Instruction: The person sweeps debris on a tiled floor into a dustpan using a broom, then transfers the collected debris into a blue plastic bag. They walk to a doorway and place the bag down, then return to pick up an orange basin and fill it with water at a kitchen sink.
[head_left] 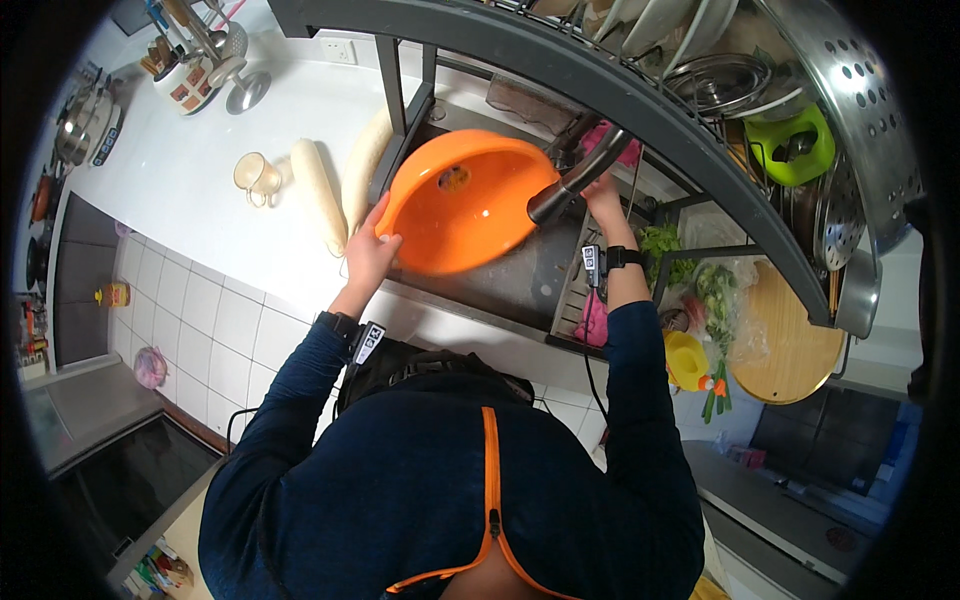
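My left hand (370, 250) grips the near left rim of an orange plastic basin (470, 230), thumb on the inside. The basin is tilted over the dark sink (500, 290), and a label shows on its inner wall. A dark faucet spout (580, 180) reaches over the basin's right side. My right hand (602, 195) is behind the spout on the right, close to a pink cloth (618, 145); its fingers are mostly hidden, so whether it touches the faucet or the basin cannot be seen.
Two long white radishes (320, 190) and a glass mug (256, 178) stand left of the sink. A dark dish rack (640, 90) arches over the sink with plates and lids. Leafy greens (660, 245), a yellow container (686, 360) and a round wooden board (790, 340) are at right.
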